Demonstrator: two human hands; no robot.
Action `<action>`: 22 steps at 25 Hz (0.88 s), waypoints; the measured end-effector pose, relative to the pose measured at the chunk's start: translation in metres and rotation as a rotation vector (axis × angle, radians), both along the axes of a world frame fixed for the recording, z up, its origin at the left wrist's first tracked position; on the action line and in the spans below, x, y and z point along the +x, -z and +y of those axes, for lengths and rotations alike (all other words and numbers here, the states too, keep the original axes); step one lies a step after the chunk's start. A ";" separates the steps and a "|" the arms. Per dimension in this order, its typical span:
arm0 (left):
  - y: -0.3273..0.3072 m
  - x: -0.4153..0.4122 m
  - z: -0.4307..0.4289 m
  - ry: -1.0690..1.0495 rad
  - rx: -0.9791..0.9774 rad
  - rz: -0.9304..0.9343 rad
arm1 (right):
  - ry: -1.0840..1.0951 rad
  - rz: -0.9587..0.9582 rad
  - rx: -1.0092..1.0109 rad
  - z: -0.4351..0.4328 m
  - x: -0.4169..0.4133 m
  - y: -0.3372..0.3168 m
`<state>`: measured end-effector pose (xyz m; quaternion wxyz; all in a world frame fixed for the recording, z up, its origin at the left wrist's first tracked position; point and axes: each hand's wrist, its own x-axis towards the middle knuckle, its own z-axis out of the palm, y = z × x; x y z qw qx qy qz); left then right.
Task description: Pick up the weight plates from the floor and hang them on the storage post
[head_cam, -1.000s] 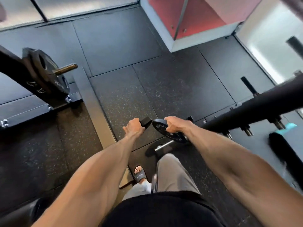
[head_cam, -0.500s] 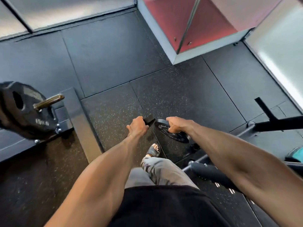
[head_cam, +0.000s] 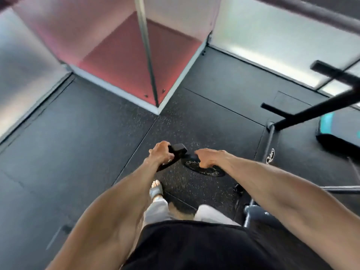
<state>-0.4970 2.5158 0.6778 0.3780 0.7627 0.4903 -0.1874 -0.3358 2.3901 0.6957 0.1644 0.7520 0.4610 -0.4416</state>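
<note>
View from a head camera, looking down past two bare forearms to a dark speckled rubber floor (head_cam: 78,143).

At the centre, each hand carries one small weight plate, and both plates appear to be off the floor. The left hand (head_cam: 160,154) has its fingers curled round the rim of a plain black plate (head_cam: 177,150), held tilted and seen almost edge-on. The right hand (head_cam: 207,157) has its fingers wrapped over the rim of a lettered black plate (head_cam: 208,172), which hangs flatter with its ring of white print facing up. The plates are just beside each other; whether they touch cannot be told.

For these two plates the pick-up looks done. The storage post is out of view, so finding it and hanging both plates on it is left.

At 12 o'clock stands a glass partition corner (head_cam: 116,75) with red flooring behind it. At 3 o'clock a black rack frame (head_cam: 311,112) angles across, with a teal-edged pad (head_cam: 327,123) beyond it. At 6 o'clock a sandalled foot (head_cam: 155,190) steps forward. The frame's low base near the right arm seems the likeliest thing to trip on or knock.
</note>
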 end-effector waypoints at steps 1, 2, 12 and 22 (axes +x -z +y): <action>-0.011 0.018 0.024 0.092 0.022 -0.009 | 0.042 -0.016 0.003 0.014 0.008 -0.009; -0.024 0.039 0.046 0.184 0.052 -0.028 | 0.083 -0.026 0.021 0.029 0.018 -0.014; -0.114 0.288 0.165 0.693 0.182 -0.153 | 0.481 -0.088 0.110 0.123 0.175 -0.090; -0.224 0.516 0.185 1.269 0.145 -0.312 | 0.824 -0.199 0.320 0.111 0.328 -0.196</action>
